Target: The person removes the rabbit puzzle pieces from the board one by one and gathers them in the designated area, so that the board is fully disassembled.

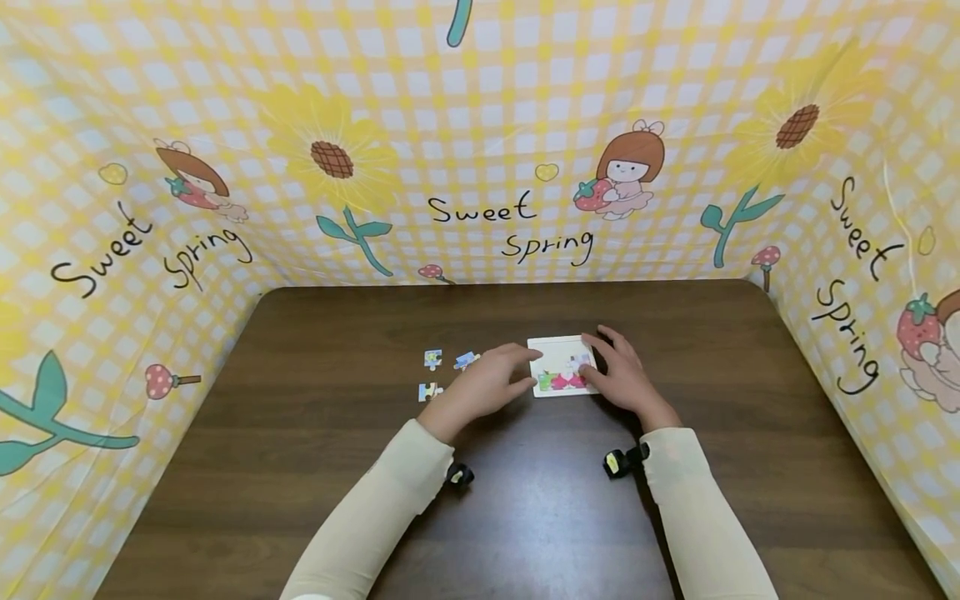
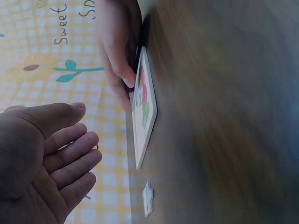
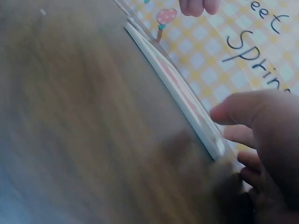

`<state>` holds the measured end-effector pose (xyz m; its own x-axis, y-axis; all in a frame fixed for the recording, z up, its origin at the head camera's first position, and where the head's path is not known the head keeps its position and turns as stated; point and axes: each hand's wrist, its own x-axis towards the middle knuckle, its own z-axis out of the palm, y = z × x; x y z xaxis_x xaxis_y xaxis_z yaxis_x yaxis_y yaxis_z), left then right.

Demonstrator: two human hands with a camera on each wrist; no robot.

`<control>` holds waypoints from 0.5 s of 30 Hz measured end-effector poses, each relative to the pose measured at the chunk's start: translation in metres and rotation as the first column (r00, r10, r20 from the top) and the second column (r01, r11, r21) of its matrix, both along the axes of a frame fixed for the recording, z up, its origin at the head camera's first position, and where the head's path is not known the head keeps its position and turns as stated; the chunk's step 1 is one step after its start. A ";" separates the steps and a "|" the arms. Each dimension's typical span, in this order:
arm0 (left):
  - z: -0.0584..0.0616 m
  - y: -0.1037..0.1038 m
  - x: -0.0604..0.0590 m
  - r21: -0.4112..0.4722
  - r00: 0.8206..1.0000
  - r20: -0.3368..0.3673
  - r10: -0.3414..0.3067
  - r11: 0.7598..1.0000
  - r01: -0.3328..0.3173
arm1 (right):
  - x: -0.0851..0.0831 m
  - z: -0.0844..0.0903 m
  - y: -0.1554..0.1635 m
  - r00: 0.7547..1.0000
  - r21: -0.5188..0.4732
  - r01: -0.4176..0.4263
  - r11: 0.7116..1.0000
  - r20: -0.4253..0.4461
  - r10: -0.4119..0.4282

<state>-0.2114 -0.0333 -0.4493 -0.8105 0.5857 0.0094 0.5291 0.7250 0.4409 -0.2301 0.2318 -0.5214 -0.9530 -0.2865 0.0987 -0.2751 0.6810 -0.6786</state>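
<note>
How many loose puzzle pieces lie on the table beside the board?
3, all left of the board: one farthest left, one by the left hand, one nearer. The hands may hide more.

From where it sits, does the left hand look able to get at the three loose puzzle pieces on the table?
Probably yes. The left hand lies open beside the puzzle board, and the loose pieces lie just to its left on bare table, nothing between.

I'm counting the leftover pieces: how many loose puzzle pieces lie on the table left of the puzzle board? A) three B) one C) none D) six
A: the head view shows three loose pieces lying apart on the table, left of the puzzle board.
</note>
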 end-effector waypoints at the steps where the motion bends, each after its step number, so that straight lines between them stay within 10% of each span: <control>1: 0.000 0.003 0.000 -0.001 1.000 0.003 0.003 1.000 -0.003 | 0.000 0.000 0.002 1.000 0.000 -0.017 1.000 0.001 0.017; 15: -0.005 0.044 -0.005 -0.062 0.999 0.028 0.044 0.997 -0.043 | -0.003 -0.001 0.010 0.997 0.034 -0.075 0.997 0.026 0.074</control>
<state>-0.2166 0.0107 -0.4548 -0.8346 0.5486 -0.0500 0.4838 0.7734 0.4097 -0.2333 0.2421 -0.5223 -0.9309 -0.3597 0.0638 -0.3092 0.6827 -0.6621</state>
